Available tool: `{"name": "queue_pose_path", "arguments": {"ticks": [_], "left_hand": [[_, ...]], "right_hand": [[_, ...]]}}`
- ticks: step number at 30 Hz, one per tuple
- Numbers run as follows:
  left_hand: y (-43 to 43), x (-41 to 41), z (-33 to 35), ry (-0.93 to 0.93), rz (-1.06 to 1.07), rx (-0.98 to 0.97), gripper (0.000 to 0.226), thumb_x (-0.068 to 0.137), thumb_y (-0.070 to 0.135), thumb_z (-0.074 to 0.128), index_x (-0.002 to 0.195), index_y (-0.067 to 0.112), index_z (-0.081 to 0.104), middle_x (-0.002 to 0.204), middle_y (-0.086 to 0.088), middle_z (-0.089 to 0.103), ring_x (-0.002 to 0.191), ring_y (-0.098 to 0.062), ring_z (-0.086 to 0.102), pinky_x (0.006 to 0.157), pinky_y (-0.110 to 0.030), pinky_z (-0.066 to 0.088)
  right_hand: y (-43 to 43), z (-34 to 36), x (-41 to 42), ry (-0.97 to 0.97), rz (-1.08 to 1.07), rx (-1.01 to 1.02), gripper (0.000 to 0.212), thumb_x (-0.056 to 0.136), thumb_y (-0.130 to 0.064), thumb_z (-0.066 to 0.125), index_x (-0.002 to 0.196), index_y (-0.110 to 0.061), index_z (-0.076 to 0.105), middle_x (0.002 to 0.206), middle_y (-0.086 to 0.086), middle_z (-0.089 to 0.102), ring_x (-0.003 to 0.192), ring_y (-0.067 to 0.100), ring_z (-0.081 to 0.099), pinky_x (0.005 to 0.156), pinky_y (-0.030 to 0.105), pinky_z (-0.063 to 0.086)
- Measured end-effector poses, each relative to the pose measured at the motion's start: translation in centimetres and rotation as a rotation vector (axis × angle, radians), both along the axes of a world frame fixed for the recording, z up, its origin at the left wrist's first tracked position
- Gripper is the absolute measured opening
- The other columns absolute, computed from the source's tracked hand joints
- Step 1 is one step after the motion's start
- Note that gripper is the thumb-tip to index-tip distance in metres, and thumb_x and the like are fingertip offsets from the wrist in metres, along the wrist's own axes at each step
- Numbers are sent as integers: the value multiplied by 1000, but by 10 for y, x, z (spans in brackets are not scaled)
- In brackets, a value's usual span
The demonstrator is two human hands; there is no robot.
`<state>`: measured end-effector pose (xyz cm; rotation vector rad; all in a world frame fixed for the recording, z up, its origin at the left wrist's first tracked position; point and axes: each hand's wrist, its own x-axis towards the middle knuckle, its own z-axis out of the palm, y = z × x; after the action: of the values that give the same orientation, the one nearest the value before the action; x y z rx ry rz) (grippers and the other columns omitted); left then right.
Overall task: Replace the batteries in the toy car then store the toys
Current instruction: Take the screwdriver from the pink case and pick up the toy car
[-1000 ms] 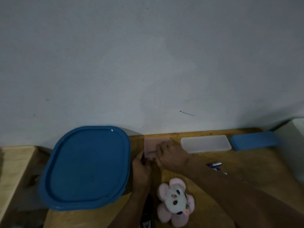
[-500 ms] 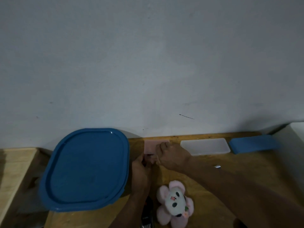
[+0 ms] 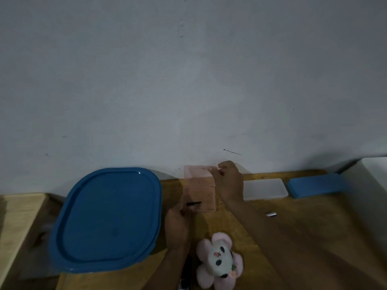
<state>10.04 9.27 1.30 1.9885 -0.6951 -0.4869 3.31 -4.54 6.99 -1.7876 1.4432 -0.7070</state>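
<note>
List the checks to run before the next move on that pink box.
1. Left hand has a grip on the pink box at its near end: ok.
2. Right hand pinches the lid at its far side: ok.
3. Lid raised off the box: ok.
4. Dark thin thing at the box's near end identified: cannot tell.
5. Battery lying on the table, to the right: ok.
6. Plush toy apart from the box: ok.
</note>
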Motion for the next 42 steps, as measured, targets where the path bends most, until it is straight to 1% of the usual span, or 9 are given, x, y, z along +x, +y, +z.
{"name": "queue_pose_path", "arguments": {"ticks": [3,6,14,17,22,31,35,37,42], "left_hand": [[0,-1,1,25,10,-4,28,93,12,58,68,17,69,58,11,61,55,-2,57,54,-17,39],[2,-3,8,12,6,-28,27,94,16,57,71,22,68,57,16,60,59,7,60,49,-7,38],[4,-1,12,21,-12,-22,20,91,10,62,75,19,71,60,15,61,63,12,59,50,-4,38],[3,-2,13,30,10,7,20,91,12,63,73,18,71,61,16,60,62,14,58,51,-4,38],[3,-6,25,99,33,-41,29,94,8,56,67,12,66,58,13,56,56,13,56,50,-2,38],[3,-1,22,27,6,41,27,94,12,57,69,16,64,60,13,57,53,3,52,53,-7,40],[6,-4,21,-74,26,130,16,95,13,53,104,12,66,78,-3,69,67,-15,64,56,-17,38],[10,-8,28,-182,-3,226,33,96,17,50,128,10,55,91,-10,70,75,-16,61,64,-22,39],[21,-28,51,-378,-234,266,32,96,29,48,126,19,55,125,-1,55,112,-19,58,92,-27,47]], "right_hand": [[-4,0,9,-104,-165,158,21,83,-24,71,87,-6,61,77,-1,59,81,22,61,71,30,48],[-8,2,11,-79,-130,154,16,83,-19,71,78,-5,65,77,3,62,75,18,58,69,27,45],[-1,-4,3,30,53,16,9,85,-18,69,90,-11,70,89,1,66,80,11,57,72,20,41],[3,-6,-2,140,153,-114,5,85,-15,66,87,-12,71,88,2,66,77,11,57,70,22,44],[23,-5,-8,473,748,-239,16,85,-23,64,84,-10,74,87,7,70,80,22,61,70,25,43],[26,-13,2,838,896,-390,37,89,-45,54,104,-13,67,115,8,62,110,28,47,90,39,35],[26,-2,-3,792,852,-412,37,87,-43,57,106,-12,66,116,9,60,112,29,45,92,41,36],[25,7,-8,771,813,-470,27,88,-32,57,104,-11,66,112,10,60,110,31,47,91,41,37],[24,32,-41,783,714,-535,19,87,-19,55,104,-14,62,108,7,62,105,29,52,90,41,40]]}}
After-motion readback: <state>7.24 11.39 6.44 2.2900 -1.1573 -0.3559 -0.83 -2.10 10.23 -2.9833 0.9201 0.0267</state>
